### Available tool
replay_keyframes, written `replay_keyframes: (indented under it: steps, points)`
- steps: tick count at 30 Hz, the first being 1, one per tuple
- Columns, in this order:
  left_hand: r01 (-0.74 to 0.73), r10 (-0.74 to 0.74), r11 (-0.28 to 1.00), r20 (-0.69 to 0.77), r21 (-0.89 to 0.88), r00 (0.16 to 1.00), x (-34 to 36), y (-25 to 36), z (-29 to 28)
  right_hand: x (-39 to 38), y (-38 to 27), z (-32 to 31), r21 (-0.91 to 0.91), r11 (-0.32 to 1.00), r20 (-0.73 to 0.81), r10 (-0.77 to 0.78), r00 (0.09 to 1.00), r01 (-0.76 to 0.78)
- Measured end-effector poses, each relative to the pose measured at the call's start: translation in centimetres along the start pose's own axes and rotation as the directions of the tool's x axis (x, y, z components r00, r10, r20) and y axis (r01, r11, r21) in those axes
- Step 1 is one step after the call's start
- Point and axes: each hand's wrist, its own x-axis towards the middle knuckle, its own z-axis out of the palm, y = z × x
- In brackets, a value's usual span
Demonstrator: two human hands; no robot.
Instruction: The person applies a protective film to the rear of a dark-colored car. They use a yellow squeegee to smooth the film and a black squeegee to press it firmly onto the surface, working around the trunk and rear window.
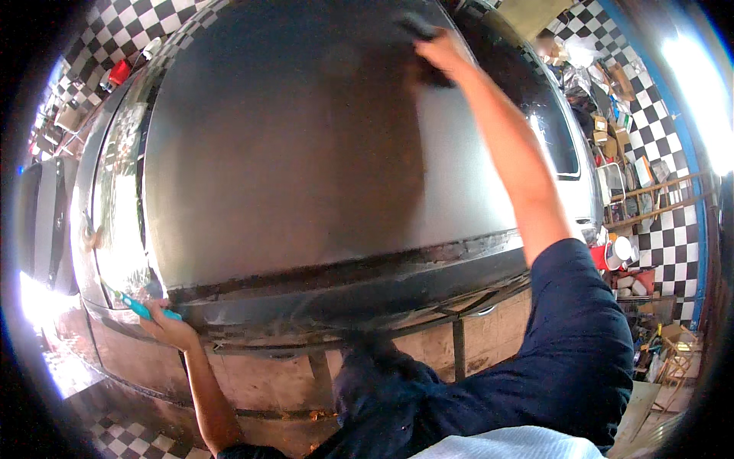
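A dark grey car roof [283,161] with a dull, smeared surface fills the middle of the view. My right arm reaches across it to the far right edge, where my right hand [443,53] grips a dark block-like object [417,27]; motion blurs it, and its kind cannot be made out. My left hand [170,329] is low at the near left corner of the roof, fingers closed around a slim teal-handled tool [139,308]. The tool's thin far end points toward the windscreen [121,214]; its exact kind is unclear.
Along the near side run the car's doors [267,382], close to my body. At the right lie a wooden ladder [657,200], a red and white container [612,252] and heaped boxes [612,134]. A red object [119,73] stands at the far left on checkered flooring [138,27].
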Motion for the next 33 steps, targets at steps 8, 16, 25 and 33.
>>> replay_keyframes:
  steps: [8,16,25,33]
  points:
    - [0.036,-0.037,0.999,-0.059,-0.030,0.998,0.5,0.0,-0.5,-4.2,-22.7,14.0,0.402,0.902,0.383,-0.321,0.866,0.156]
    - [0.076,-0.077,0.995,-0.017,-0.068,0.997,-0.5,0.9,1.1,0.7,7.1,-13.9,-0.212,0.940,-0.296,0.198,0.934,-0.267]
    - [-0.177,0.177,0.959,0.020,0.222,0.984,0.0,-1.4,-0.8,7.9,0.7,1.5,-0.128,0.971,0.053,-0.199,0.979,0.204]
    - [-0.460,0.477,0.750,0.094,0.475,0.874,0.8,-3.9,-2.4,6.5,-11.4,9.4,0.150,0.952,0.111,-0.284,0.952,0.267]
